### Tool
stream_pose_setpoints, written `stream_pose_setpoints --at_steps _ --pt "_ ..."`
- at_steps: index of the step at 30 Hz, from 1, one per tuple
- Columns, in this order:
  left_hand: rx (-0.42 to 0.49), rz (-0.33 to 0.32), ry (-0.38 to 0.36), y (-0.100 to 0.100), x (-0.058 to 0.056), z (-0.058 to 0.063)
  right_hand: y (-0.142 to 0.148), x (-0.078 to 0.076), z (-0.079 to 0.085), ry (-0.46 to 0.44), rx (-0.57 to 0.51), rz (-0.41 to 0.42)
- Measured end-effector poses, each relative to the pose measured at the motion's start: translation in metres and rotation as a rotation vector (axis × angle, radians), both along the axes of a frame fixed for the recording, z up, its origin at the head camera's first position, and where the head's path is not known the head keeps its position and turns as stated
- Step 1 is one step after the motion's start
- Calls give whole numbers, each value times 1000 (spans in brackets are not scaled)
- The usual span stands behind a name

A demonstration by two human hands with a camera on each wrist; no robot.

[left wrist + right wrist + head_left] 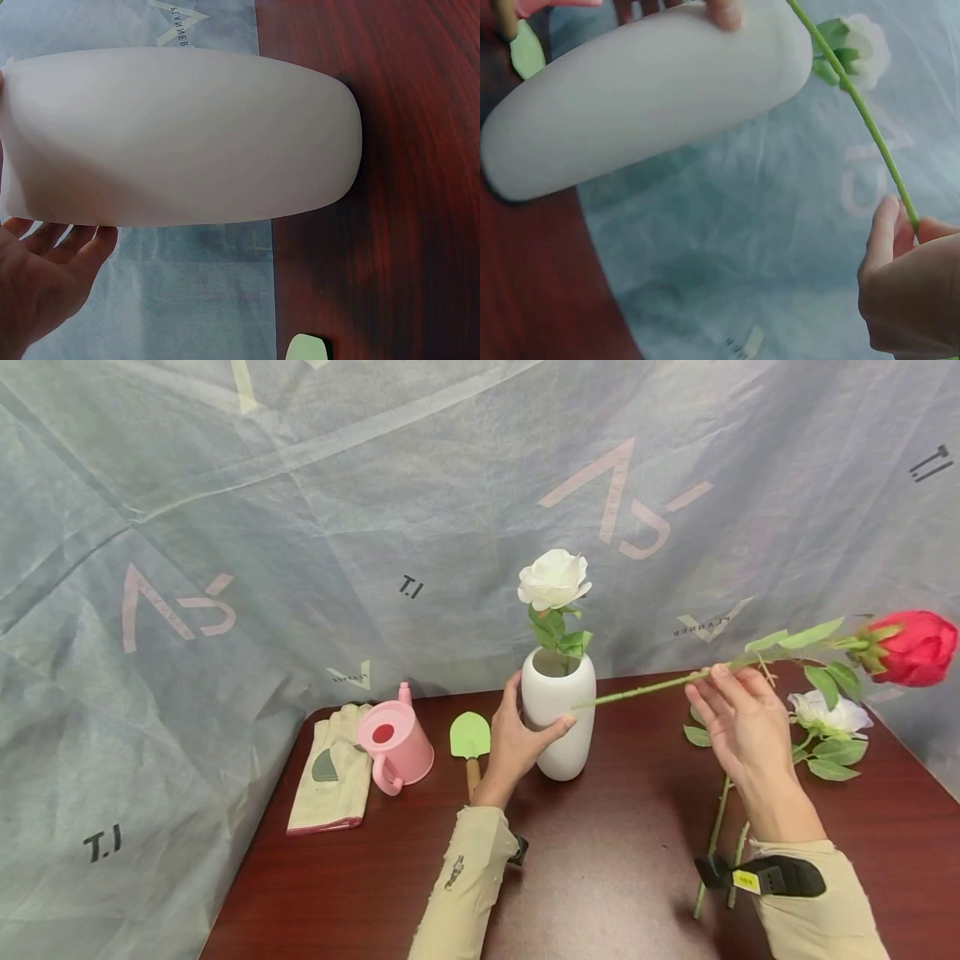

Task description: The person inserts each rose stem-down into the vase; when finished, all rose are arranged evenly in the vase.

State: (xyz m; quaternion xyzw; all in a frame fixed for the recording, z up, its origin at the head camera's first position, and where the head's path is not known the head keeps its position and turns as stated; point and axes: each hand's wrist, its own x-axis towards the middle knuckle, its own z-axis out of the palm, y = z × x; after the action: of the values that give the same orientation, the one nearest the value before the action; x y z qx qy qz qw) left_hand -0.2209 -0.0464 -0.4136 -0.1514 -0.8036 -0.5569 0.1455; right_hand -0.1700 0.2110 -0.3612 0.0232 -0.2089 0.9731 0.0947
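Head view — vase [551,700] partly hides white rose [553,579].

Head view faces forward-down; nearer wrist views share the vase [184,139]

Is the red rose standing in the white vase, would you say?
No, the right hand holds the red rose outside the white vase.

The vase [564,753] looks smooth and matt — beneath it, a glossy wood-grained table [600,860]; left of it, cloth gloves [330,789] and a plastic-looking watering can [408,750]; behind it, a creased sheet [450,502].
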Motion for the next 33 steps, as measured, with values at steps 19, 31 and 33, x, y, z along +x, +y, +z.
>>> stream_pose_setpoints --at_steps 19,31,33 --pt "-18 18 -30 0 1 0 -50 -30 34 -78 229 -338" --pt "-10 2 -7 0 1 0 -74 -42 41 -17 468 -495" --pt "-8 1 -9 0 0 0 -76 -43 42 6 516 -508"
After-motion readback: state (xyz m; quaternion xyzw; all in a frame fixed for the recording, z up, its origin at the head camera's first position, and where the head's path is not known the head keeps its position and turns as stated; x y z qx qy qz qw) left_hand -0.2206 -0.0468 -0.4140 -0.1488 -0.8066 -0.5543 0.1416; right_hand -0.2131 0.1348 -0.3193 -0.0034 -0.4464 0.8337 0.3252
